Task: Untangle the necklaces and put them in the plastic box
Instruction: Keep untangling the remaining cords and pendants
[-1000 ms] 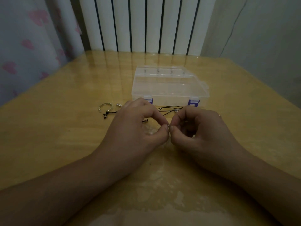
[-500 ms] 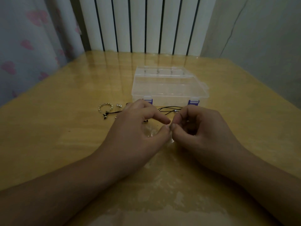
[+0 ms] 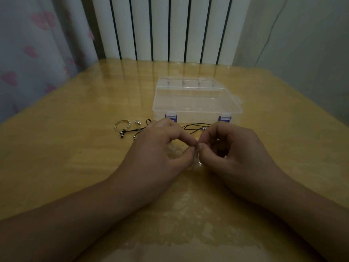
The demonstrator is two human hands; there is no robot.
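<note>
A clear plastic box (image 3: pixel 196 103) with two purple latches sits shut on the wooden table (image 3: pixel 75 157), just behind my hands. Black cord necklaces (image 3: pixel 194 127) with small silver beads lie tangled between the box and my hands, one end trailing left to a dark pendant (image 3: pixel 121 136). My left hand (image 3: pixel 160 148) and my right hand (image 3: pixel 232 148) meet fingertip to fingertip in the middle, each pinching a small silvery part of a necklace between thumb and forefinger. The piece they pinch is mostly hidden by the fingers.
A silver twisted ring (image 3: pixel 122 124) and a small silver bead (image 3: pixel 137 122) lie left of the cords. A white radiator (image 3: pixel 160 27) stands behind the table, a heart-print curtain (image 3: pixel 34 50) at the left. The tabletop has a glossy, patchy film.
Both hands stay pinched together at the same spot. The fingers shift only slightly on the necklace; nothing else has moved.
</note>
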